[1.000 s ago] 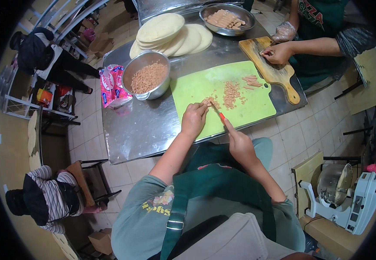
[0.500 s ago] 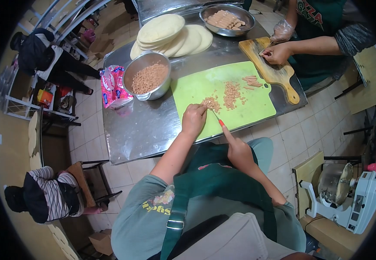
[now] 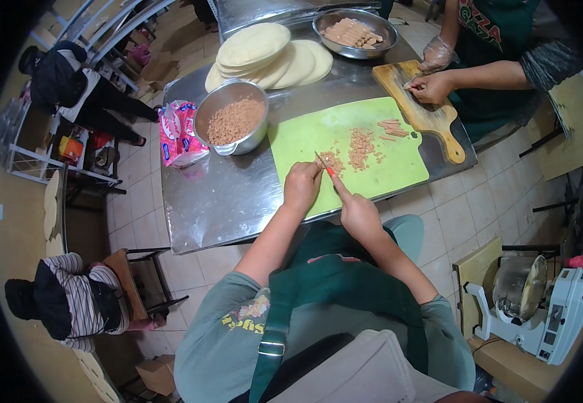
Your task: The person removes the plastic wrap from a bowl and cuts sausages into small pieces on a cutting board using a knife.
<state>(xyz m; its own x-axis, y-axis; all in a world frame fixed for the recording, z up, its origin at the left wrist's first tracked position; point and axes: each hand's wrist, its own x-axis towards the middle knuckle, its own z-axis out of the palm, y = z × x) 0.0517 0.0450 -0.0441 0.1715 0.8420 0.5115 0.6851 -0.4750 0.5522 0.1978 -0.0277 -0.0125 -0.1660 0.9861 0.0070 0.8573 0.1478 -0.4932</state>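
On the light green cutting board [image 3: 298, 138], my right hand [image 3: 360, 213] is closed around the red handle of a small knife [image 3: 330, 171]. Its blade points up and left, over diced sausage [image 3: 332, 160]. My left hand [image 3: 301, 187] rests on the board's left part with its fingers curled together. Those fingertips press on sausage pieces at the edge of the small pile, mostly hidden under them. Further right lie a bigger heap of diced sausage [image 3: 361, 149] and several sausage strips [image 3: 392, 129].
A metal pot [image 3: 262, 127] of diced sausage stands left of the board, beside a pink packet [image 3: 178, 134]. Behind are stacked flatbreads [image 3: 254, 46] and a steel bowl [image 3: 389, 43] of sausages. At right, a co-worker's hands [image 3: 432, 86] work over a wooden board [image 3: 449, 127].
My right hand has moved up and slightly left, bringing the knife forward over the diced sausage. My left hand stays nearly in place.
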